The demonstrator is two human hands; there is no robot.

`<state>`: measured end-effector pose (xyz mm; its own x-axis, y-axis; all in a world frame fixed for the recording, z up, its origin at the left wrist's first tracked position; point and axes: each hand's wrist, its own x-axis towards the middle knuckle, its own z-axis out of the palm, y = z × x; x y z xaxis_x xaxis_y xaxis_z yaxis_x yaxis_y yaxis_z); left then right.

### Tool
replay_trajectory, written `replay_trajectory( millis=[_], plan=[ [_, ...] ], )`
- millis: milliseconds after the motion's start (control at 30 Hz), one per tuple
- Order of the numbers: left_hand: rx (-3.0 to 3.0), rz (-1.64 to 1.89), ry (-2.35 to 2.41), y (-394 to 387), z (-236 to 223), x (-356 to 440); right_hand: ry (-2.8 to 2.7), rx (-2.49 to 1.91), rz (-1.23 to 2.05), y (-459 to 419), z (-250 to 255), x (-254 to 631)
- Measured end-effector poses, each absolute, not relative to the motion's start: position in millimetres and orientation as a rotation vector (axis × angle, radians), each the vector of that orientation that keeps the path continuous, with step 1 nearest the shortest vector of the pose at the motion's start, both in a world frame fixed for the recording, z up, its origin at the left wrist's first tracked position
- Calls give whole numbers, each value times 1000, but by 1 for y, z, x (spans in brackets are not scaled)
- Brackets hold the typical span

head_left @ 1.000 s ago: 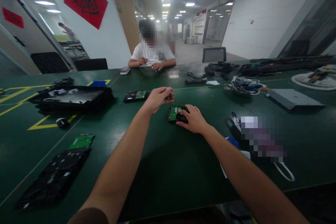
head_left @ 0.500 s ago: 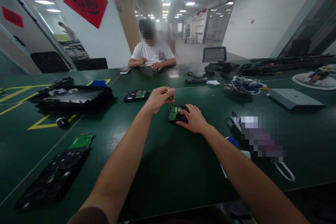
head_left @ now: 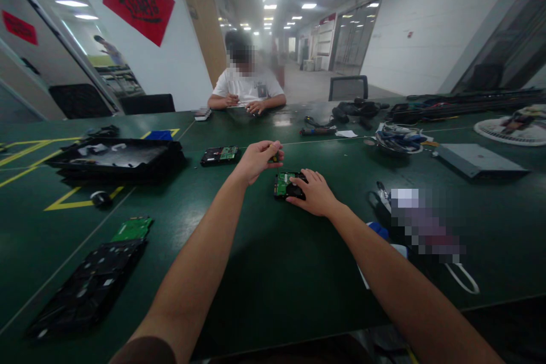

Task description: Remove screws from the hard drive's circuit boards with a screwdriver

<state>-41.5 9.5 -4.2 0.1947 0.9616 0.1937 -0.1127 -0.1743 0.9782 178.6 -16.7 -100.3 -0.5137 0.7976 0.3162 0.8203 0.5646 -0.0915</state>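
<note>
My left hand [head_left: 257, 162] pinches the yellow-and-dark handle of a screwdriver [head_left: 276, 157], held upright. Its thin shaft points down at the near-left part of a hard drive [head_left: 282, 184]; the exact tip contact is too small to make out. The drive lies on the green table [head_left: 273, 284] with its green circuit board facing up. My right hand [head_left: 316, 193] grips the drive from the right, thumb along the near edge and fingers over the top, hiding its right part.
Another hard drive [head_left: 219, 155] lies beyond my left forearm. Black drives with a loose green board [head_left: 133, 228] are at the left, near black trays [head_left: 115, 159]. A grey metal box [head_left: 482, 160] and bundled cables [head_left: 401, 139] lie right. A person [head_left: 247, 88] sits opposite.
The screwdriver handle shows less yellow, as if turned slightly in my left fingers. My right hand and the hard drive stay in place.
</note>
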Motion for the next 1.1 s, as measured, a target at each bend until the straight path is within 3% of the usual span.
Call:
replay_trajectory(
  millis=[267, 1100],
  plan=[
    [1439, 1365, 1085, 13, -8, -39, -2480, -1295, -47, -15, -96, 179],
    [1061, 1280, 944, 10, -3, -31, -2491, -1241, -51, -22, -98, 182]
  ],
)
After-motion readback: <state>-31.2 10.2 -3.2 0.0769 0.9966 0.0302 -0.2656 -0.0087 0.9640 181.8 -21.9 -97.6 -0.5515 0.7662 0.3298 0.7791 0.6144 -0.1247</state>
